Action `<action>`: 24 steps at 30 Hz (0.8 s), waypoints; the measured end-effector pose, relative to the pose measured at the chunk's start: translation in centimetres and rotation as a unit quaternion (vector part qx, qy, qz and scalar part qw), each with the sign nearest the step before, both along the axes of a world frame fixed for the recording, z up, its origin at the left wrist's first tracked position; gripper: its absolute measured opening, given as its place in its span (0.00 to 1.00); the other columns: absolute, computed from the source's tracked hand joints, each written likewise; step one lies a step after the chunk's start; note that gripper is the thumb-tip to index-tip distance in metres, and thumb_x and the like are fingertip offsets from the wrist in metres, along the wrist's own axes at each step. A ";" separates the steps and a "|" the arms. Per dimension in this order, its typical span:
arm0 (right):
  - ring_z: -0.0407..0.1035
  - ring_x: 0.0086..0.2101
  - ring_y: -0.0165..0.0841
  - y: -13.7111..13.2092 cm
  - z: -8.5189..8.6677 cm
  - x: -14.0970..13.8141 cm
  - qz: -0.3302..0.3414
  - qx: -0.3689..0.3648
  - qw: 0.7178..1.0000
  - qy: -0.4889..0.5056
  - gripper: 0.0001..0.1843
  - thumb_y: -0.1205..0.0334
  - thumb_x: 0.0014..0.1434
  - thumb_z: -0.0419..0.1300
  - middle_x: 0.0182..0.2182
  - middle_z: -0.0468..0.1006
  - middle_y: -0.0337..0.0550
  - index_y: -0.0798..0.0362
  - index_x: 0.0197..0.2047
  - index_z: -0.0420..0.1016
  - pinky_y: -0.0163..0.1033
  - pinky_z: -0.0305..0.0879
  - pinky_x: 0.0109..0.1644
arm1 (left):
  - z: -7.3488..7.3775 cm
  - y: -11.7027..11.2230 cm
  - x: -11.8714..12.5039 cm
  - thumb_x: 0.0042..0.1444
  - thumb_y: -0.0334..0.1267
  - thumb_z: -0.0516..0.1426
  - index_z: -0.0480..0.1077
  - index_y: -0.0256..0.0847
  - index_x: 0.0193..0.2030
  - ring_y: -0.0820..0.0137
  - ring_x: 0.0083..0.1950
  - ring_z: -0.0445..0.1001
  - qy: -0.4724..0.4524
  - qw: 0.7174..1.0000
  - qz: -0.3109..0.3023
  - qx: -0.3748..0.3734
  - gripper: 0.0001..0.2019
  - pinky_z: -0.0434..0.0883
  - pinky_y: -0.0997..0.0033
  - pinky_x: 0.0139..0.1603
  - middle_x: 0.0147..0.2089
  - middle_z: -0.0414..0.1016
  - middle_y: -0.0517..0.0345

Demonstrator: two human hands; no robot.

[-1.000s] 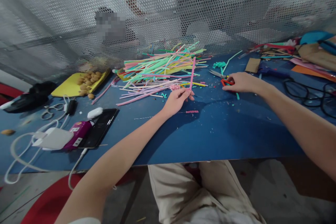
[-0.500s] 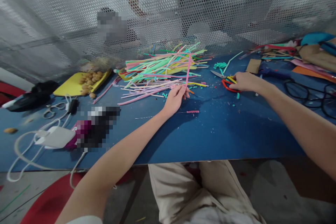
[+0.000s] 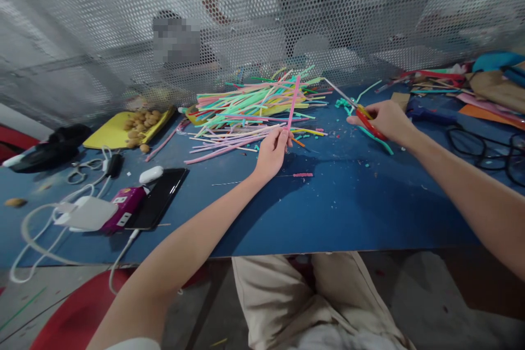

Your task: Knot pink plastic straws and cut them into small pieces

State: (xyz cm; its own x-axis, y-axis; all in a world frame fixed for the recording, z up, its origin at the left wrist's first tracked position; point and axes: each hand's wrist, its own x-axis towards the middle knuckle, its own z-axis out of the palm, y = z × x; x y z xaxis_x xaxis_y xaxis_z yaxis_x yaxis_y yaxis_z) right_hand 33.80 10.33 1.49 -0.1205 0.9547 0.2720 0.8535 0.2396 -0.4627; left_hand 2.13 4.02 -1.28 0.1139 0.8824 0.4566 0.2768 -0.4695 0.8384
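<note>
Between the fingers and thumb of my left hand (image 3: pixel 274 154) a thin pink strip (image 3: pixel 293 103) stands nearly upright. My right hand (image 3: pixel 388 120) grips scissors (image 3: pixel 363 115) with red and yellow handles, raised off the table, blades pointing up and left. Behind my left hand lies a big pile of pastel strips (image 3: pixel 241 104). A short pink piece threaded on a thin wire (image 3: pixel 302 175) rests in front of that hand. Small teal pieces and a teal strip (image 3: pixel 379 142) lie near the scissors.
Brown nuts lie on a yellow tray (image 3: pixel 104 132) at the left. Nearer are small metal scissors (image 3: pixel 77 172), a white charger (image 3: pixel 92 213) with cables, and a black phone (image 3: pixel 164 197). Black cable (image 3: pixel 471 147) and paper scraps sit at the right. A perforated metal screen (image 3: pixel 246 27) backs the table.
My right hand has picked the scissors up off the table, and their blades have swung upward. My left hand keeps its hold on the pink strip, which leans slightly more to the right.
</note>
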 end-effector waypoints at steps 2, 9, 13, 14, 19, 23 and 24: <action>0.50 0.23 0.29 -0.9 -0.1 -1.0 0.049 -0.007 0.998 0.026 0.30 0.31 0.52 0.63 0.19 0.57 0.35 0.50 0.22 0.63 0.40 0.48 0.27 | 0.2 -0.2 0.0 0.69 0.51 0.50 0.70 0.40 0.38 0.74 0.29 0.65 -0.004 1.000 0.006 0.009 0.18 0.65 0.72 0.34 0.30 0.69 0.59; 0.62 0.26 0.33 -3.6 -0.3 -4.4 0.151 -0.104 0.983 0.029 0.28 0.33 0.51 0.65 0.26 0.70 0.37 0.48 0.34 0.66 0.40 0.57 0.31 | 0.8 -0.7 -0.2 0.68 0.54 0.51 0.71 0.40 0.36 0.73 0.30 0.68 -0.005 0.999 0.035 0.022 0.20 0.66 0.72 0.33 0.28 0.68 0.59; 0.60 0.25 0.31 -5.3 0.0 -5.7 0.190 -0.141 0.971 0.038 0.27 0.34 0.51 0.66 0.25 0.69 0.35 0.48 0.34 0.65 0.39 0.56 0.30 | 1.1 -1.4 0.2 0.68 0.54 0.50 0.70 0.40 0.35 0.72 0.28 0.66 0.025 0.998 0.027 0.044 0.20 0.66 0.69 0.32 0.28 0.70 0.58; 0.60 0.25 0.31 -5.8 0.0 -6.1 0.200 -0.144 0.968 0.042 0.27 0.34 0.51 0.66 0.25 0.69 0.35 0.48 0.34 0.65 0.39 0.56 0.30 | 1.3 -1.7 0.3 0.69 0.54 0.50 0.70 0.40 0.35 0.72 0.27 0.66 0.039 0.998 0.024 0.050 0.20 0.66 0.68 0.32 0.27 0.70 0.57; 0.57 0.25 0.30 -7.9 0.2 -7.7 0.256 -0.195 0.941 0.101 0.25 0.35 0.55 0.63 0.26 0.64 0.34 0.49 0.35 0.66 0.38 0.56 0.30 | 2.2 -3.2 0.7 0.69 0.52 0.50 0.72 0.40 0.35 0.71 0.26 0.69 0.084 0.994 0.005 0.064 0.20 0.66 0.67 0.32 0.26 0.73 0.57; 0.55 0.26 0.29 -8.6 0.4 -8.2 0.281 -0.206 0.929 0.127 0.25 0.36 0.57 0.63 0.26 0.60 0.33 0.49 0.34 0.64 0.37 0.55 0.29 | 2.6 -3.6 0.6 0.69 0.50 0.51 0.72 0.39 0.33 0.72 0.25 0.68 0.084 0.993 0.003 0.082 0.19 0.65 0.69 0.31 0.24 0.72 0.58; 0.54 0.26 0.29 -8.7 0.5 -8.2 0.282 -0.207 0.928 0.130 0.24 0.36 0.57 0.63 0.26 0.59 0.33 0.49 0.34 0.63 0.37 0.55 0.29 | 2.7 -3.6 0.5 0.69 0.49 0.51 0.72 0.39 0.32 0.72 0.25 0.68 0.086 0.992 0.002 0.087 0.19 0.65 0.69 0.31 0.23 0.71 0.59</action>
State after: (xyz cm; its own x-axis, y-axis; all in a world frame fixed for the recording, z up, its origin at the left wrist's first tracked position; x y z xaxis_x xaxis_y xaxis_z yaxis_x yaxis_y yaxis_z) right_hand 25.58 1.61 1.96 -0.6142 0.7890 -0.0135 0.4932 0.3704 -0.7871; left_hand 2.68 0.44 1.39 0.1995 0.7926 0.5762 0.4115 -0.6015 0.6848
